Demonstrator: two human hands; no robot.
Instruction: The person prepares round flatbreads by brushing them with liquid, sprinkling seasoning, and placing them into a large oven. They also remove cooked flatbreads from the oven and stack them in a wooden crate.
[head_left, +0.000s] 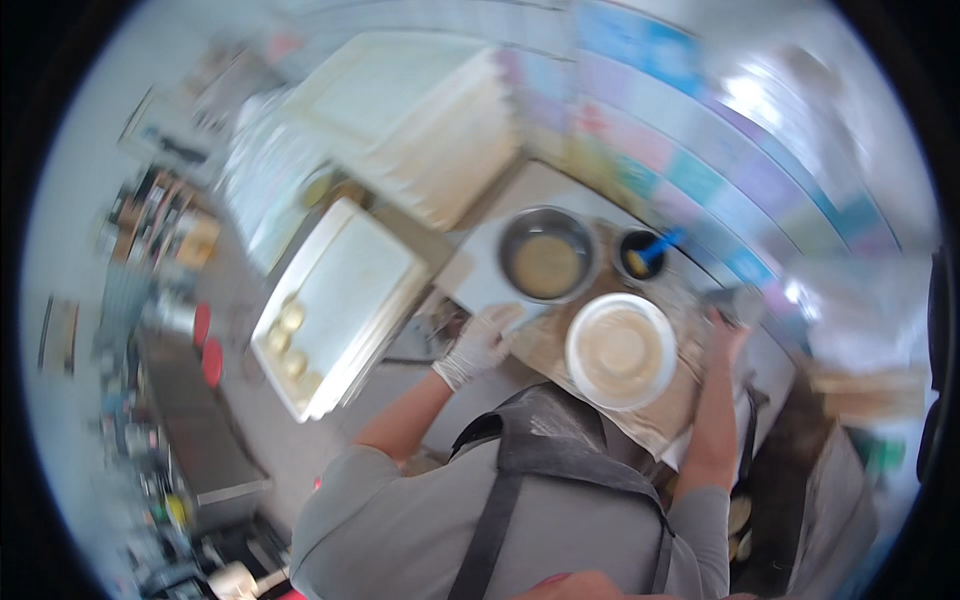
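Observation:
My left hand (480, 346), in a pale translucent glove, is at the near left edge of the work table, its fingers loosely spread and no object visible in them. On the right, my bare right hand (726, 334) grips a grey container (736, 304), too blurred to tell its exact kind. Between my hands stands a white bowl (622, 352) with beige floury contents. Beyond it is a steel bowl (546, 255) holding a tan substance. A small dark pot (639, 255) to its right has a blue-handled utensil (660, 246) in it.
Brown paper or cloth (544, 341) lies under the bowls. At left, a white tray (352, 262) holds several dough balls (289, 330). A large pale crate stack (442, 142) stands behind. Colored tiles (705, 180) line the wall. A steel counter (199, 412) is far left.

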